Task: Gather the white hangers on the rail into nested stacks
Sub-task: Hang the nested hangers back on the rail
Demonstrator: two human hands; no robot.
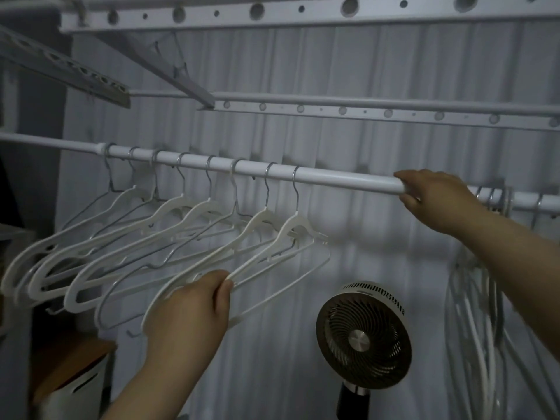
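Right hand (430, 197) gripping the rail (348, 178), left hand (194, 307), seemingly pinching the nearest white hanger (298, 227), should slide it flush against the neighbouring hanger (263, 218).

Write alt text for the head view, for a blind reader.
A person's left hand pinches the arm of a white hanger on a white rail, which the right hand grips. More hangers hang spaced out to its left; a fan stands below.

White plastic hangers (169, 237), metal hooks (266, 186)
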